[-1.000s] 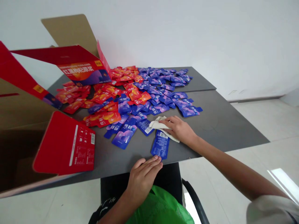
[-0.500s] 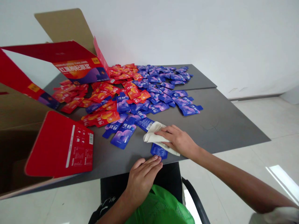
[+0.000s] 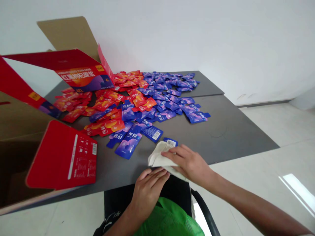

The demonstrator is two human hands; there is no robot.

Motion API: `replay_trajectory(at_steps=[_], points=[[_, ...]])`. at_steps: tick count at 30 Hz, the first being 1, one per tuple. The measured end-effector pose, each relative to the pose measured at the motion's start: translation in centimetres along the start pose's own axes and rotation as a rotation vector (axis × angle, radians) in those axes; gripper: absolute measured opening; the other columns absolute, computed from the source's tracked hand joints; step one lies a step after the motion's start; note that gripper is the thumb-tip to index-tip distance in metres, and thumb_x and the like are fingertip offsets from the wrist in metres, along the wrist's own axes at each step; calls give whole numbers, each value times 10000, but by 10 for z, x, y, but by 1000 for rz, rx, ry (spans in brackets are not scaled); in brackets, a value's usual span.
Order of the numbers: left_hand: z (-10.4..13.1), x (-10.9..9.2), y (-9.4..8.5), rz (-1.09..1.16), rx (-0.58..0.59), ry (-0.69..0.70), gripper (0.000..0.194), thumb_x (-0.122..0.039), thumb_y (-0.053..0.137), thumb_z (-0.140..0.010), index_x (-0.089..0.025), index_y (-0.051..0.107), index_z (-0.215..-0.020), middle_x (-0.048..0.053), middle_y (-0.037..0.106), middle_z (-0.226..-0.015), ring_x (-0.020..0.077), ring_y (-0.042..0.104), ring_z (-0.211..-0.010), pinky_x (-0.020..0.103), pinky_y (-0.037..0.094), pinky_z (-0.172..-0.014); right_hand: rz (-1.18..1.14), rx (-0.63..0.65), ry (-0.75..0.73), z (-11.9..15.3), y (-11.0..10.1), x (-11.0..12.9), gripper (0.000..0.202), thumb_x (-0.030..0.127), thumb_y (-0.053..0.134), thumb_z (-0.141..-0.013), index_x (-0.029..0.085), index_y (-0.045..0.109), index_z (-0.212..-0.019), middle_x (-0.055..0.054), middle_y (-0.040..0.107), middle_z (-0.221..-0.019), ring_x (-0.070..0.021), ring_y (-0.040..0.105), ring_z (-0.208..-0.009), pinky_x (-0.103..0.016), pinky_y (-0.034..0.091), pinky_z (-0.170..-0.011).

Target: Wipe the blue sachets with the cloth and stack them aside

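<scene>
Near the table's front edge, a blue sachet (image 3: 170, 141) lies partly covered by a cream cloth (image 3: 158, 155). My right hand (image 3: 188, 162) grips this cloth and presses it down over the sachet. Beside it, my left hand (image 3: 150, 188) rests at the edge with its fingers stretched out and together, the fingertips touching or just under the cloth. Another blue sachet (image 3: 152, 132) with a barcode lies just beyond the cloth, and a purple-blue sachet (image 3: 128, 144) lies face up to its left.
Piles of red sachets (image 3: 108, 100) and blue sachets (image 3: 169, 87) cover the back of the grey table (image 3: 221, 127). An open red carton (image 3: 66, 157) with raised flaps takes up the left side. A chair armrest (image 3: 205, 213) shows below the table.
My right hand has drawn the cloth toward the front edge, and the sachet's barcode end now shows beyond it. My left hand has hardly moved. The view has shifted slightly.
</scene>
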State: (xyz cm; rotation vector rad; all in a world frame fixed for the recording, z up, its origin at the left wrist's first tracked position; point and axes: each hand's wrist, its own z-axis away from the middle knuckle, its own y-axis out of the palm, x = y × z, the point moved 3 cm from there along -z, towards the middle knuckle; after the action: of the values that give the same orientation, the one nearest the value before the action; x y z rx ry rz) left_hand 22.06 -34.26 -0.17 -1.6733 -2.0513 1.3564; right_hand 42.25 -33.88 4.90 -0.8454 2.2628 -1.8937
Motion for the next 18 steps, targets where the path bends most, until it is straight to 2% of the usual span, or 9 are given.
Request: replay_trajectory(at_steps=[2, 5, 10, 12, 14, 16, 18], points=[[0, 0, 0, -3, 4, 5, 307, -190, 412, -1116, -193, 715, -1163, 19, 791, -1191, 162, 743, -1108, 325, 444, -953, -15, 47, 1, 0, 13, 2, 425, 262, 650, -999, 269, 612, -1422, -83, 698, -1262, -239, 640, -1069, -344, 607, -881], [1, 0, 1, -4, 29, 4, 318, -172, 402, -1115, -200, 715, -1162, 19, 774, -1241, 165, 727, -1156, 327, 452, -946, 27, 32, 56, -14, 18, -20, 419, 288, 641, -1011, 277, 611, -1429, -86, 692, -1276, -240, 634, -1063, -360, 603, -902], [0, 0, -2, -26, 90, -7, 303, -180, 425, -1105, -223, 718, -1168, 20, 772, -1245, 180, 724, -1165, 349, 478, -960, 160, -45, 194, -33, -5, -71, 360, 323, 604, -1030, 238, 663, -1374, -110, 719, -1195, -262, 648, -1046, -366, 596, -875], [-3, -2, -2, -53, 131, -11, 280, -181, 457, -1092, -235, 719, -1176, 23, 768, -1253, 192, 715, -1183, 366, 489, -986, 170, -145, 233, -26, -19, -82, 361, 316, 570, -1043, 234, 657, -1384, -116, 715, -1197, -274, 651, -1067, -391, 582, -910], [-7, -5, 1, -123, 164, -21, 279, -183, 506, -1068, -235, 689, -1272, 55, 730, -1331, 225, 687, -1235, 398, 503, -1007, 131, -269, 253, -11, -29, -84, 376, 326, 525, -1061, 244, 636, -1411, -118, 704, -1221, -281, 656, -1085, -421, 561, -952], [-10, -6, 6, -231, 174, -35, 381, -194, 560, -1038, -197, 601, -1417, 119, 631, -1467, 282, 633, -1315, 443, 519, -1010, 72, -368, 298, 8, -34, -83, 384, 354, 510, -1067, 250, 634, -1415, -117, 703, -1227, -287, 666, -1088, -435, 551, -957], [-12, -6, 12, -321, 169, -34, 484, -198, 591, -1017, -130, 521, -1492, 169, 539, -1547, 322, 581, -1374, 466, 526, -1019, 14, -416, 362, 26, -31, -81, 380, 381, 520, -1061, 253, 653, -1394, -110, 713, -1212, -286, 682, -1072, -426, 553, -938]])
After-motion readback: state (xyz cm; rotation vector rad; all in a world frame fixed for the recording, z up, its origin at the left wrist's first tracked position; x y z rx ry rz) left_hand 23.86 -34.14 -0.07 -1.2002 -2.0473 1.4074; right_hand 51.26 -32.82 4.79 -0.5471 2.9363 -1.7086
